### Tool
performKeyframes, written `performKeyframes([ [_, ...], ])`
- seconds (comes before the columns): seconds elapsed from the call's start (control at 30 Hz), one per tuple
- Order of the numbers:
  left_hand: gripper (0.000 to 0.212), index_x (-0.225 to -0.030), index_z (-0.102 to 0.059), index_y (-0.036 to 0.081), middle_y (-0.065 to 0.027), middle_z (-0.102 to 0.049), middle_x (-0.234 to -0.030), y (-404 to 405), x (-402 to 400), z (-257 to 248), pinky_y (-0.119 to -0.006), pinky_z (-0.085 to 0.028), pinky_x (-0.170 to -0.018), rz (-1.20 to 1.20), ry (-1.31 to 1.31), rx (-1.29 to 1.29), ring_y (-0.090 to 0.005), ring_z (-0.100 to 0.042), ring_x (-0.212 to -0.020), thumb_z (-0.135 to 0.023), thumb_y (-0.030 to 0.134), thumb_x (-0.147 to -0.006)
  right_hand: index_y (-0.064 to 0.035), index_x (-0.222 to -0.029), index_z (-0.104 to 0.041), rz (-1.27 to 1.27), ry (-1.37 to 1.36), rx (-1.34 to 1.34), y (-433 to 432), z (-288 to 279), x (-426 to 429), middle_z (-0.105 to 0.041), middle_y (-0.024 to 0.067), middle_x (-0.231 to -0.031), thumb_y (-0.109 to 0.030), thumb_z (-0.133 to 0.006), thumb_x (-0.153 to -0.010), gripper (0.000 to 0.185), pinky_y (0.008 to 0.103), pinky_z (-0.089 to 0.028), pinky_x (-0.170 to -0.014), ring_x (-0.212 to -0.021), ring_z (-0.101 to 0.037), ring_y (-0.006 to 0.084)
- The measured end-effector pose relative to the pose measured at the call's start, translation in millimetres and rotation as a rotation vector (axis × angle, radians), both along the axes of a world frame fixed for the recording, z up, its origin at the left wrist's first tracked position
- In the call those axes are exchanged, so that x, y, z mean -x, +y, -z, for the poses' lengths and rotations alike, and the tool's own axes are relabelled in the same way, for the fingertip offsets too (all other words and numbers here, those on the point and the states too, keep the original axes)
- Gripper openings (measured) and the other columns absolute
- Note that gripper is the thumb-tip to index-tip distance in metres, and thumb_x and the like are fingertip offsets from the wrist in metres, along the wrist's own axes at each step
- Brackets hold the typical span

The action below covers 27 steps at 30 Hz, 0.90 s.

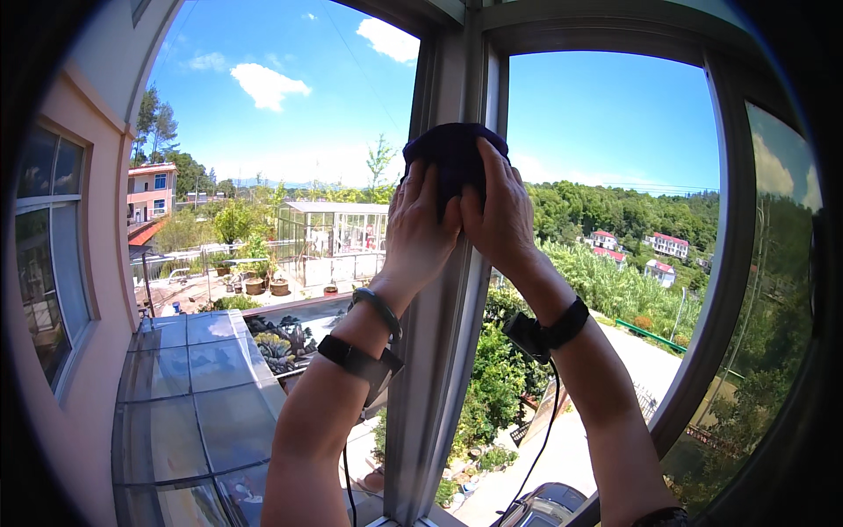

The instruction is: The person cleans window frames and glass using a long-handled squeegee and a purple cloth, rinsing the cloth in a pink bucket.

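Note:
Both of my arms reach up to a grey metal window post point(431, 356). A dark navy cloth point(454, 141) is wrapped over the front of the post at that height. My left hand point(421, 217) presses on the cloth's left side, fingers pointing up. On its right side lies my right hand point(500, 204), with the thumbs close together in the middle. The far side of the cloth is hidden. A dark green bangle point(379, 309) and a black strap point(355, 359) circle my left wrist and forearm. Another black strap point(568, 323) holds a small device on my right wrist.
Window frames point(731, 197) rise on both sides, with a glass sash point(757, 296) at the right. Thin black cables point(550, 421) hang from both wrist straps. Outside, far below, are a glazed roof point(197, 395), a parked car point(550, 506) and a paved drive.

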<state>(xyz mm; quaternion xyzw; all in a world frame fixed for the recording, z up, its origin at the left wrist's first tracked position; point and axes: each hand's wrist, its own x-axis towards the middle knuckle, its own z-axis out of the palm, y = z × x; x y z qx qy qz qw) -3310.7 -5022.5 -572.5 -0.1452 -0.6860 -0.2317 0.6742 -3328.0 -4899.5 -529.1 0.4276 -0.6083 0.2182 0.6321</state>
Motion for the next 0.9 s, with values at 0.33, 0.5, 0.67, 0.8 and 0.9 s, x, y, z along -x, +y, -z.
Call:
performKeyframes([
  [0.33, 0.067, -0.136, -0.032, 0.000, -0.0248, -0.028, -0.141, -5, -7, 3, -0.042, -0.026, -0.107, 0.000, -0.093, 0.034, -0.0405, -0.035, -0.125, -0.056, 0.031, -0.082, -0.0035, -0.086, -0.065, -0.244, -0.291, 0.219, 19, -22, -40, -0.063, 0.0077, -0.058, -0.027, -0.065, -0.080, 0.025, 0.0323, -0.049, -0.054, -0.055, -0.064, 0.0226],
  [0.5, 0.071, -0.138, -0.029, 0.004, -0.0220, -0.029, -0.141, -21, 39, 6, -0.040, -0.026, -0.107, 0.217, 0.051, 0.110, -0.0352, -0.033, -0.128, -0.060, 0.032, -0.080, -0.0015, -0.119, -0.049, -0.017, -0.167, 0.162, -1, -57, -11, -0.054, 0.0183, -0.117, -0.026, -0.061, -0.080, 0.048, 0.0410, -0.046, -0.082, -0.104, -0.055, 0.0318],
  [0.67, 0.067, -0.136, -0.035, 0.004, -0.0219, -0.028, -0.142, -24, 47, -5, -0.041, -0.025, -0.108, 0.162, -0.021, 0.034, -0.0334, -0.030, -0.131, -0.056, 0.037, -0.082, -0.0073, -0.139, -0.027, -0.262, -0.238, 0.041, -23, -45, 29, -0.032, 0.0187, -0.139, -0.032, -0.052, -0.084, 0.066, 0.0430, -0.030, -0.103, -0.128, -0.032, 0.0360],
  [0.8, 0.063, -0.137, -0.032, 0.005, -0.0203, -0.029, -0.142, -12, 31, -15, -0.039, -0.027, -0.107, 0.361, 0.000, 0.002, -0.0312, -0.031, -0.131, -0.052, 0.036, -0.086, -0.0139, -0.141, -0.027, -0.258, -0.144, 0.151, -31, -39, 40, -0.032, 0.0155, -0.140, -0.033, -0.048, -0.087, 0.061, 0.0431, -0.028, -0.105, -0.130, -0.030, 0.0344],
  [0.9, 0.062, -0.138, -0.028, 0.006, -0.0176, -0.029, -0.142, -12, 26, -14, -0.038, -0.027, -0.108, 0.500, 0.018, -0.004, -0.0286, -0.031, -0.131, -0.049, 0.036, -0.088, -0.0151, -0.141, -0.027, -0.270, -0.128, 0.149, -33, -37, 40, -0.032, 0.0137, -0.141, -0.035, -0.045, -0.088, 0.059, 0.0432, -0.027, -0.105, -0.131, -0.029, 0.0339],
])
